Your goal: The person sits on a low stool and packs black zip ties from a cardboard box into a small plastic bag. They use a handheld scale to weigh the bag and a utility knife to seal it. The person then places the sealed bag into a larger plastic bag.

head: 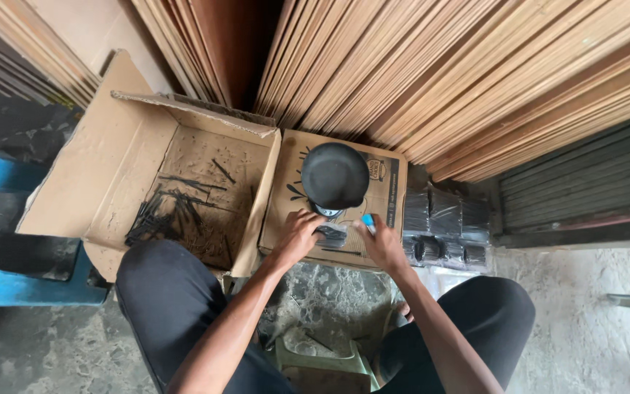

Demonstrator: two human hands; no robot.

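Bundle: small clear plastic packet of thin black metal pieces (332, 235), lying on a closed brown cardboard box with printed lid (388, 191), directly under the fingertips of both hands.
Left hand (297, 237): palm down, fingers curled narrow over the near-left end of the packet, touching it; whether they pinch it or only press on it, cannot tell.
Right hand (383, 244): fingers closed around a small light-blue object (367, 220) that sticks out just past the fingertips; its kind cannot be told. Fingertips sit just beside the right end of the packet.
Beyond fingertips: round black shallow dish (335, 175) on the same box lid, near the packet, not touched by either hand.
Left of left-hand fingers: open brown cardboard carton with flaps up (122, 157), touching the closed box along one wall; a loose heap of thin black nail-like pieces (165, 215) lies in its near-left corner, a few strays scattered further back.
Right of right-hand fingers: stacked clear-wrapped packets of black pieces (446, 228), on the floor just beside the closed box.
Far side: leaning thin wooden sheets (475, 73), edges outward, behind both boxes.
Near side: person's knees in dark trousers, either side of a green plastic stool (322, 357); grey concrete floor (592, 328).
Far left: blue plastic frame (9, 284).
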